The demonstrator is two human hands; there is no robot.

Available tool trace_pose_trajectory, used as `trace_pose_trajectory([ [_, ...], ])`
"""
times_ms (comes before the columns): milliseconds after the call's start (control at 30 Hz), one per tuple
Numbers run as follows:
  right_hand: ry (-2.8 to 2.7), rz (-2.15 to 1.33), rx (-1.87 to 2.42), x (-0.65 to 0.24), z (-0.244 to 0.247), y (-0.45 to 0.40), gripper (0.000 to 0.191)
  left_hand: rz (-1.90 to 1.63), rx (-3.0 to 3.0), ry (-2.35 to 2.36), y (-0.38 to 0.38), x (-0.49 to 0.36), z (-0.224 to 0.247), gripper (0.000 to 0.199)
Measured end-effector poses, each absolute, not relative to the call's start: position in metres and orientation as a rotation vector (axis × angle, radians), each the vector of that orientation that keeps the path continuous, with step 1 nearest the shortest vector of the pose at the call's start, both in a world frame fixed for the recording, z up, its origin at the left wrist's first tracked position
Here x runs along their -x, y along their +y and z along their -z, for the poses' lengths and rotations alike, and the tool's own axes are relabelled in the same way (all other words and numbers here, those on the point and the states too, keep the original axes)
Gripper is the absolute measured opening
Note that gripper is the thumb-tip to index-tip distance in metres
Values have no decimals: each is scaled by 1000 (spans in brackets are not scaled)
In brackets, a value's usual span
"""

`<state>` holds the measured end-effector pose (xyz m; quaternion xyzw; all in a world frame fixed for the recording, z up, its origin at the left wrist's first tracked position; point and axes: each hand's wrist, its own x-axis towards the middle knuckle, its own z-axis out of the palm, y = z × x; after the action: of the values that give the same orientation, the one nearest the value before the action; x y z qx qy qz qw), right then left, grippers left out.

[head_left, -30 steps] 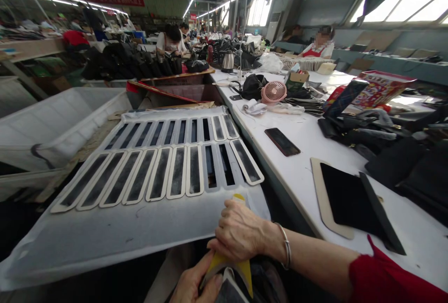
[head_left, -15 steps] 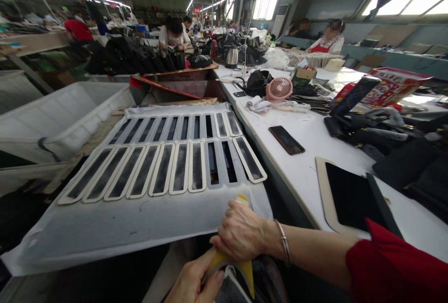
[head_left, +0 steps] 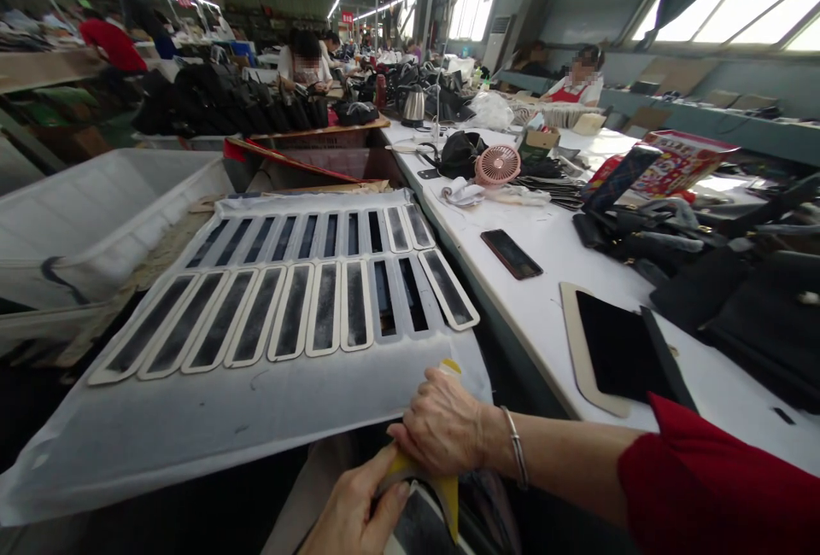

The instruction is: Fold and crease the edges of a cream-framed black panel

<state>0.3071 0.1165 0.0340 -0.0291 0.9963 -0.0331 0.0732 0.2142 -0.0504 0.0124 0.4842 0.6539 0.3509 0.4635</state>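
My right hand (head_left: 442,423) is closed in a fist round a yellow tool (head_left: 452,504); its rounded end sticks out above the fist and a curved, pointed part shows below. Its exact kind cannot be made out. Close beside it, my left hand (head_left: 359,499) pinches with thumb and fingers at a dark piece with a pale edge (head_left: 419,521), right by the yellow part. The frame's bottom edge cuts off much of that piece. Beyond my hands, several pale oblong frames with dark centres (head_left: 355,306) lie in rows on a grey cloth-covered board (head_left: 192,427).
Right of the board runs a white table (head_left: 512,316) with a phone (head_left: 511,254), a pink fan (head_left: 498,165), a beige-and-black panel (head_left: 615,350) and black bags (head_left: 762,307). White bins (head_left: 115,205) stand at left. Co-workers sit further back.
The view has turned slightly right, so the surroundings shift left. Both hands keep their grip, with the dark piece showing a little more below the yellow tool.
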Motion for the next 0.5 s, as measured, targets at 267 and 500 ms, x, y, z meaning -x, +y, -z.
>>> trace_pose_trajectory([
  [267, 3004, 113, -13, -315, -26, 111, 48, -888, -1198, 1577, -53, -215, -17, 32],
  [500, 2999, 150, -198, -331, -25, 94, 51, -795, -1218, 1666, -54, -219, -25, 31],
])
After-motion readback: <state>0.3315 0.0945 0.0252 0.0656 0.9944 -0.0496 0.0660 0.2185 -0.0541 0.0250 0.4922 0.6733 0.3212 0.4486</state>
